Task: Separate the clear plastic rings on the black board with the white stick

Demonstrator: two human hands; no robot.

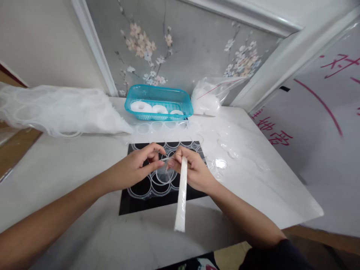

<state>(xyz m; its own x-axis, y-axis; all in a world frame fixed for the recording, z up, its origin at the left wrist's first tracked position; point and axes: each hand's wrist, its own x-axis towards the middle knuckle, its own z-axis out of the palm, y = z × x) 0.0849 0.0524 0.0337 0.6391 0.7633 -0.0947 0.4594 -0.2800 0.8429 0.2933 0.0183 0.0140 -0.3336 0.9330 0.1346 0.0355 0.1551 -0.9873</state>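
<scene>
My left hand is at the left edge of a clear round disc with a white rim. Its thumb is at or touching the rim, with a gap between thumb and index finger. In my right hand, closed fingers grip a long, flat white stick, which looks wrapped in shiny plastic and points down toward me. The right fingertips also meet the disc's upper right rim. Beneath both hands, a clear sheet of white-rimmed circles lies on a black mat.
Behind the mat stands a blue plastic basket with white rings in it. To its right is a zip bag of white material. A large bundle of clear sheets lies left. Clear round pieces are on the marble-patterned table.
</scene>
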